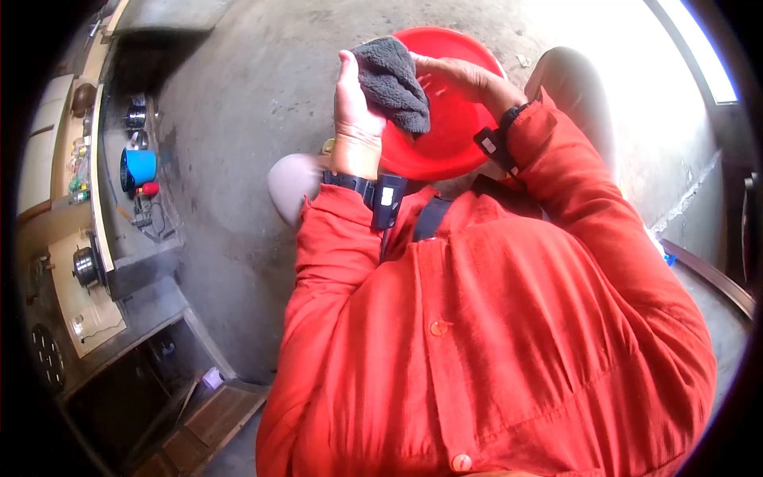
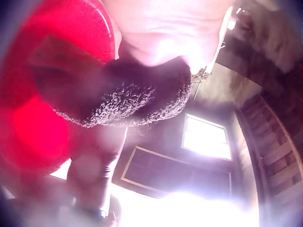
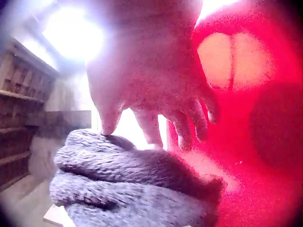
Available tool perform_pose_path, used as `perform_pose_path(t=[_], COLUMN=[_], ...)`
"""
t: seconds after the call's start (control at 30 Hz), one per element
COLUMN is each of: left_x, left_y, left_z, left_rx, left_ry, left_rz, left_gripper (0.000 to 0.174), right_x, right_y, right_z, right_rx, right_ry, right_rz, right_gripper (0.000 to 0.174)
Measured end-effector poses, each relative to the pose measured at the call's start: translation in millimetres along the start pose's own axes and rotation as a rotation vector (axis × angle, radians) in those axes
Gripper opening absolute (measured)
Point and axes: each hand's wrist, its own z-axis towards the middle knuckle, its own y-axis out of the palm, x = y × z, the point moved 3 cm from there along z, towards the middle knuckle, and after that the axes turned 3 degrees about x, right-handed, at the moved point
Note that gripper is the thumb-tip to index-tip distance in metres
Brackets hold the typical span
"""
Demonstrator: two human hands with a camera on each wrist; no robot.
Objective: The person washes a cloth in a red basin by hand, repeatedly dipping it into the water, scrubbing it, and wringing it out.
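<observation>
A dark grey fleecy cloth (image 1: 391,83), folded into a thick bundle, is held up over the left side of a red plastic basin (image 1: 457,159). My left hand (image 1: 355,119) holds the cloth from the left, thumb pointing up and the other fingers hidden by the fabric. From the right, my right hand (image 1: 463,77) pinches the cloth's upper edge with thumb and forefinger. In the right wrist view, the cloth (image 3: 128,179) shows deep folds below the right hand (image 3: 147,71), whose remaining fingers hang spread and free of it.
Bare concrete floor (image 1: 222,159) surrounds the basin. My knees (image 1: 568,91) flank it. Along the left stand shelves with a blue bucket (image 1: 141,167), a metal pot (image 1: 84,266) and several small items. A bright opening (image 1: 703,48) is at upper right.
</observation>
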Motion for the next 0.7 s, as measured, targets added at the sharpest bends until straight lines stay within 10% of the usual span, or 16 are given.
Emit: perform_pose_path(t=[0.17,0.4,0.7], left_x=[2,-2,-73], left_y=[-8,-31,-104], left_z=[2,8,34], left_rx=[0.062,0.340,0.015], left_ry=[0.019,0.025,0.132], left_rz=[-0.087,-0.098,0.100], left_gripper=[0.040,0.041,0.033], right_x=[-11,-49,-76], right_y=[29,10,109], right_z=[4,-3,-24], right_rx=[-0.010,0.407,0.470], right_ry=[-0.016,-0.402,-0.968], right_rz=[0.641,0.317,-1.089], right_gripper=[0.054,0.024,0.014])
